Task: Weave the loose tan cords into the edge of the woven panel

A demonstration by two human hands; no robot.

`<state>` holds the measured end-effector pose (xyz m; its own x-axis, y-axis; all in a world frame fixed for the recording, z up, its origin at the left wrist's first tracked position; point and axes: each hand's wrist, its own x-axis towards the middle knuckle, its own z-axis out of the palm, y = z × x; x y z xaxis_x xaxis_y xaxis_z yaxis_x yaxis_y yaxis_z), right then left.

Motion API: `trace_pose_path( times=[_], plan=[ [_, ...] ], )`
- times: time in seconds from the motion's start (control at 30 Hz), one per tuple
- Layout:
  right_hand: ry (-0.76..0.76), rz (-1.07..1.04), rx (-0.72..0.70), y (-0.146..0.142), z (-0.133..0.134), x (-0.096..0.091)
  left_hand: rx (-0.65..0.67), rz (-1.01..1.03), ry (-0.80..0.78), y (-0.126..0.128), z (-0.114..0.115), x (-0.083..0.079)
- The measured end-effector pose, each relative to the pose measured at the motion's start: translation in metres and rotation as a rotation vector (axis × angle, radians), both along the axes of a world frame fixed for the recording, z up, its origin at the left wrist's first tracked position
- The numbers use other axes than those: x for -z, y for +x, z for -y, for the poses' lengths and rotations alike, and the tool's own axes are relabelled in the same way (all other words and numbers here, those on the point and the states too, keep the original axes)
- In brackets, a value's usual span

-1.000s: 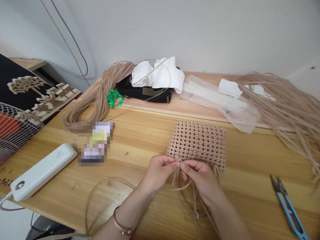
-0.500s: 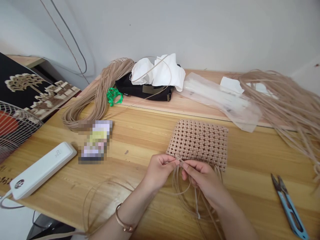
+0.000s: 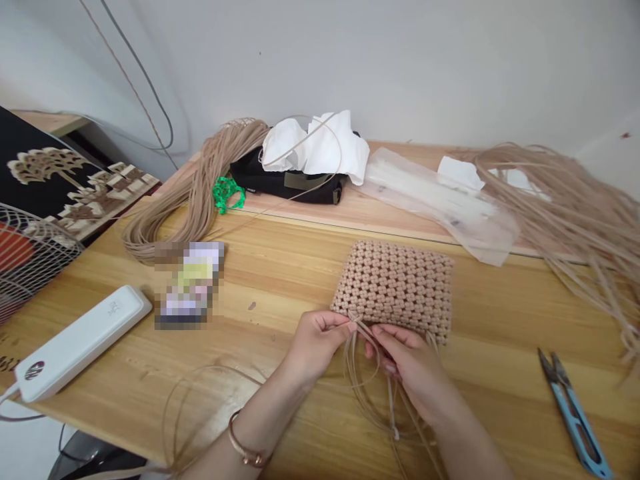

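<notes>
A tan knotted panel (image 3: 395,287), woven from flat cord, lies on the wooden table. At its lower left corner my left hand (image 3: 323,337) pinches the cord (image 3: 356,319) between thumb and forefinger. Just to the right, my right hand (image 3: 400,350) grips a strand of the same cord that runs from that corner. Several loose cord ends hang in loops below both hands, and a white tie (image 3: 394,427) wraps some of them. The fingertips partly hide the crossing of the strands.
Blue-handled thread snips (image 3: 573,413) lie at right. Bundles of tan cord (image 3: 200,180) and cord (image 3: 570,193) rest at the back, with a black pouch (image 3: 285,183), tissues (image 3: 337,147), a plastic bag (image 3: 440,207) and green string (image 3: 229,195). A white power bank (image 3: 85,340) sits near a blurred-out rectangle (image 3: 193,283).
My right hand has drawn slightly right, away from my left fingertips, and a longer stretch of strand shows between them. My left hand holds its place at the corner.
</notes>
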<state>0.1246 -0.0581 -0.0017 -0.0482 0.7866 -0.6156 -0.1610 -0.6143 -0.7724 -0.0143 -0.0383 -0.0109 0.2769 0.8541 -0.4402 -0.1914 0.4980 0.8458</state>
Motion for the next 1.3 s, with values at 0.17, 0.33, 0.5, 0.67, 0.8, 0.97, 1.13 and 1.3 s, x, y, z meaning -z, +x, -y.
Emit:
trace_pose_path(
  times=[0.17, 0.33, 0.5, 0.67, 0.8, 0.97, 1.13, 1.3],
  plan=[
    [-0.068, -0.067, -0.035, 0.003, -0.003, 0.000, 0.048, 0.041, -0.008, -0.002, -0.001, -0.002],
    [-0.112, -0.083, -0.096, 0.006, -0.006, -0.004, 0.023, -0.055, -0.019, -0.003, -0.002, -0.001],
    [-0.090, -0.014, -0.106, 0.004, -0.003, -0.007, 0.035, -0.024, -0.026, -0.003, -0.001, -0.002],
    [-0.043, 0.079, -0.097, 0.001, -0.001, -0.004, 0.029, -0.047, -0.035, -0.002, -0.001, -0.003],
    [0.050, 0.250, -0.113, 0.000, 0.001, -0.002, -0.007, -0.113, -0.044, 0.000, -0.001, -0.004],
    [0.117, 0.399, -0.158, -0.001, 0.002, -0.005, -0.061, -0.154, -0.075, 0.003, 0.000, -0.003],
    [0.159, 0.470, -0.170, -0.001, 0.003, -0.006, -0.069, -0.155, -0.088, 0.004, 0.001, 0.001],
    [0.186, 0.576, -0.224, 0.001, 0.004, -0.005, -0.092, -0.183, -0.110, 0.006, 0.001, -0.001]
  ],
)
